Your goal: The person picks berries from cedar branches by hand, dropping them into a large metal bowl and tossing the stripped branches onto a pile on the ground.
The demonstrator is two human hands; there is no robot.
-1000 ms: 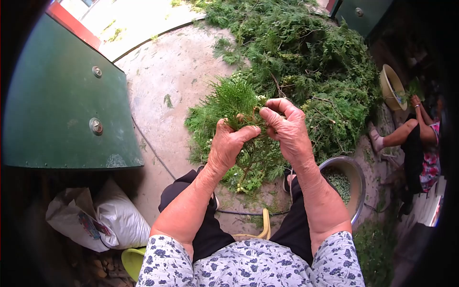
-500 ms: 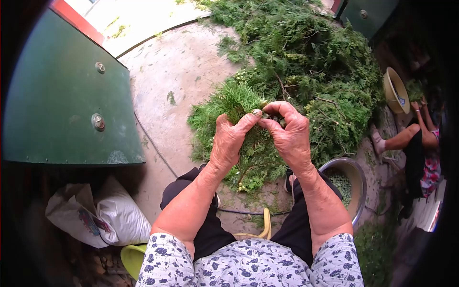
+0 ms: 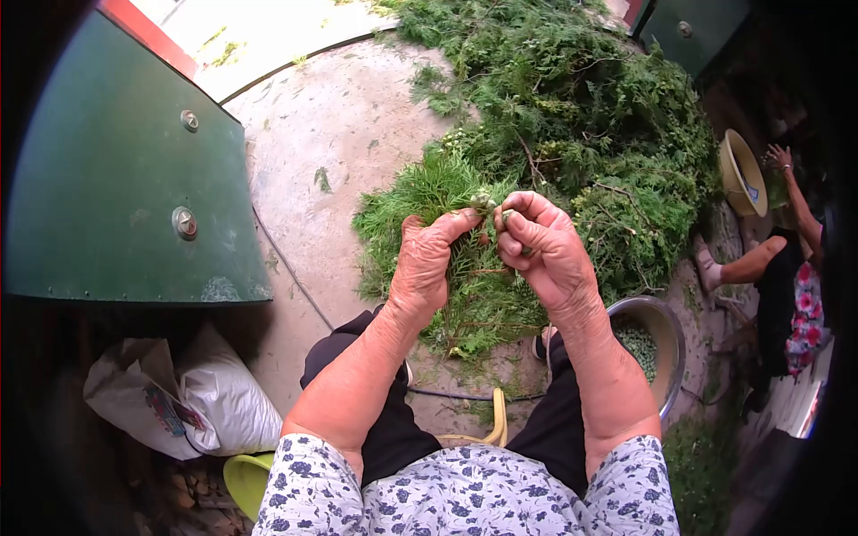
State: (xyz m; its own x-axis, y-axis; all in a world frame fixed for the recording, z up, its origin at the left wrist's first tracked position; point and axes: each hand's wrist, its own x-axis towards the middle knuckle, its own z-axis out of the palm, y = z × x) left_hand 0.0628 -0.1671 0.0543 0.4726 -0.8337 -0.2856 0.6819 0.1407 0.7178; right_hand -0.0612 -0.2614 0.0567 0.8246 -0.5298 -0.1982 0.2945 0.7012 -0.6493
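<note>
My left hand [image 3: 423,263] is closed around a leafy evergreen sprig [image 3: 444,185], whose flat green fronds fan out beyond the thumb. Small pale green cones [image 3: 483,200] sit at its tip, just past my left thumb. Close beside them, my right hand [image 3: 552,259] pinches a small green cone [image 3: 508,216] between thumb and forefinger. Its other fingers curl inward, and something greenish shows in them. Below both hands lie more cut evergreen branches [image 3: 474,308]. To the right of my right forearm stands a metal basin [image 3: 677,357] with many small green cones [image 3: 636,347] inside.
A large heap of evergreen branches [image 3: 617,134] spreads ahead and to the right. Green metal panels [image 3: 107,188] stand at left, above white sacks [image 3: 228,393] and a lime-green container [image 3: 246,482]. At far right, another person [image 3: 786,268] sits by a yellowish basin [image 3: 742,170].
My right hand has drawn slightly away from my left thumb, its fingers curling, with a green cone now showing in the pinch. The other person's hand has lifted.
</note>
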